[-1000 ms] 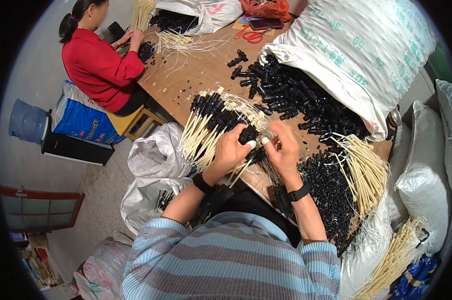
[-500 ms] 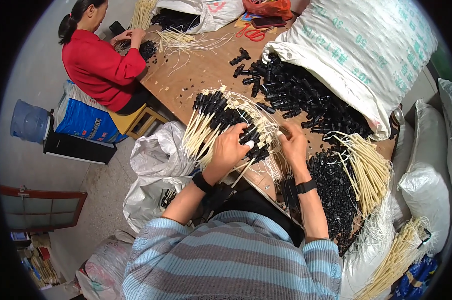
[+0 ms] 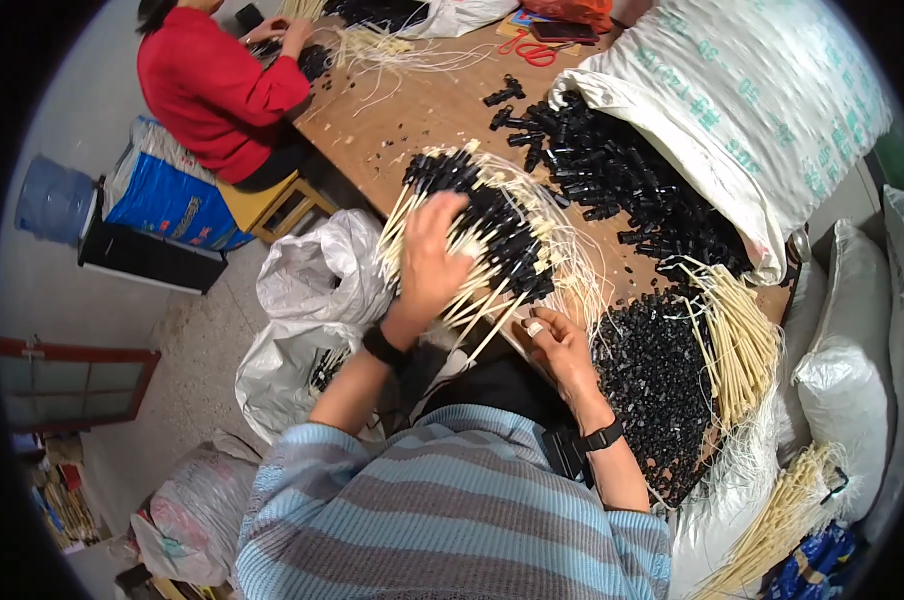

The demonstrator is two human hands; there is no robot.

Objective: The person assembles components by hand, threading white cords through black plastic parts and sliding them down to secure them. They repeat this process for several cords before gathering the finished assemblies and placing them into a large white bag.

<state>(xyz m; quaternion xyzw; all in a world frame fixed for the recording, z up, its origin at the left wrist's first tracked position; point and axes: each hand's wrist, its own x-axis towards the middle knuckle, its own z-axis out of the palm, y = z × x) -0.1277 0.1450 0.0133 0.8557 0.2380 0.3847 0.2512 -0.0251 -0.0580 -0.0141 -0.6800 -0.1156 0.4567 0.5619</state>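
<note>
Left hand is now lying flat, fingers wide, on stick bundle; right hand has moved to 5 o'clock, fingers curled, grip unclear.

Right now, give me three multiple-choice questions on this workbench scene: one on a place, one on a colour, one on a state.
1. Where does the left hand rest?
A. on the stick bundle
B. on the white sack
C. on the scissors

2. What colour are the caps spilling from the sack?
A. white
B. black
C. red

3. How is the right hand?
A. high in the air
B. low at the table edge, by the bundle
C. inside the sack

Answers: 1 A, the palm lies on the sticks. 2 B, the pile is black. 3 B, it sits beside the stick ends.
</note>
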